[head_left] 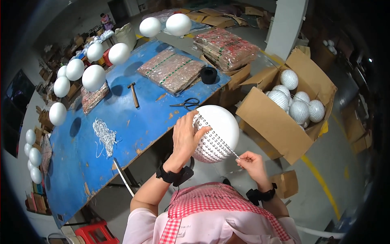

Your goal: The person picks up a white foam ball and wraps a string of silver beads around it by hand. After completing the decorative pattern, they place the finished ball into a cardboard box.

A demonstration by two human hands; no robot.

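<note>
Beside a scuffed blue tabletop (83, 162) with a chipped finish, a person in a red-and-white checked apron (215, 202) works on a smooth, matte white ball (223, 124), its lower part ringed by close, slanting rows of shiny silver beads (213, 147). The ball sits between the two hands, just off the tabletop's near edge. The left hand (187, 136) holds its left side, fingers stretched along the curve and thumb laid over the beaded rows; the right hand (252, 164), near the ball's lower right, pinches a thin beaded strand (235, 155) that runs taut from the surface. On the tabletop lie black-handled scissors (187, 104), a wooden-handled hammer (133, 95), a round black roll (209, 75), a tangled, glittering heap of silver strands (105, 137) and a flat bundle (170, 70) in crinkled clear plastic. To the right, an open cardboard box (276, 126) holds several silver-studded balls (300, 111); plain white balls (94, 78) cluster toward the tabletop's far left side.
</note>
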